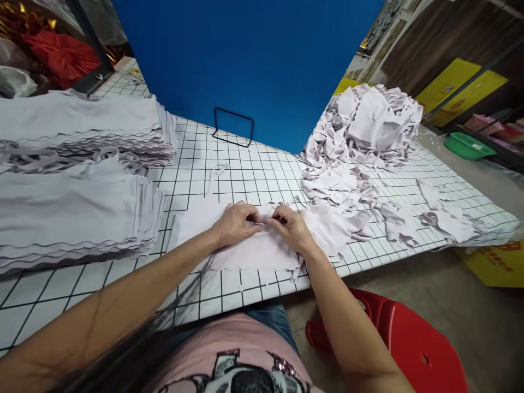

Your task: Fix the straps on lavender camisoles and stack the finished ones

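A pale pinkish-white piece of fabric (254, 255) lies flat on the table before me, with a thin strap loop (213, 176) sticking out past its far edge. My left hand (238, 222) rests on it, thumb and fingers pinched at the fabric's upper middle. Close beside it, my right hand (290, 225) pinches the same area, its fingertips a short gap from the left ones. What exactly lies between the fingertips is too small to make out, though it seems to be an edge of the fabric. More crumpled fabric pieces (333, 221) touch the right side.
Neat stacks of the same fabric (69, 210) stand at the left. A large loose heap (376, 123) lies at the back right. Behind the grid-patterned tablecloth (262, 170) rises a blue panel (254, 60) with a black wire frame (233, 128). A red stool (421, 349) stands at the lower right.
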`<state>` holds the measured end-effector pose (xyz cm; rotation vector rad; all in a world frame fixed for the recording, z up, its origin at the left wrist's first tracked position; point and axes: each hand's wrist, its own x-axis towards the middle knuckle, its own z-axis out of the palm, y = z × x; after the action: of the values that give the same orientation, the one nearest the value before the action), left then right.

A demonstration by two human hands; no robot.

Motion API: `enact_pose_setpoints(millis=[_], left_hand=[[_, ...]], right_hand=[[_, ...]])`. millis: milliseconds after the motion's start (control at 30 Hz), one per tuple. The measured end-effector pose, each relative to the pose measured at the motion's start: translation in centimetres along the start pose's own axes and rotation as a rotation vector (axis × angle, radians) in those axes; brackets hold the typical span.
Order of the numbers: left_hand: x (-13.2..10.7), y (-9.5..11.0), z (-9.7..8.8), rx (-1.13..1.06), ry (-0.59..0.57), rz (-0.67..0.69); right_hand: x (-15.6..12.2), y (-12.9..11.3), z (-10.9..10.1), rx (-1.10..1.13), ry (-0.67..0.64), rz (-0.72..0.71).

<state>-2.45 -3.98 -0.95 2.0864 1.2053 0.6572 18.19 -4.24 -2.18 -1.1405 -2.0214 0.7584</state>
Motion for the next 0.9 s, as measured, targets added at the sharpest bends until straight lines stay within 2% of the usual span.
enact_pose_setpoints(millis=[500,900], left_hand=[[-0.02,-0.28,0.41,-0.019,0.022,-0.023],[0.00,-0.27,0.64,0.005,0.040,-0.023]], right_hand=[[-0.35,0.36,-0.35,-0.027,-0.043,-0.051],[-0.42,0.11,-0.47,-0.037,-0.065,-0.028]])
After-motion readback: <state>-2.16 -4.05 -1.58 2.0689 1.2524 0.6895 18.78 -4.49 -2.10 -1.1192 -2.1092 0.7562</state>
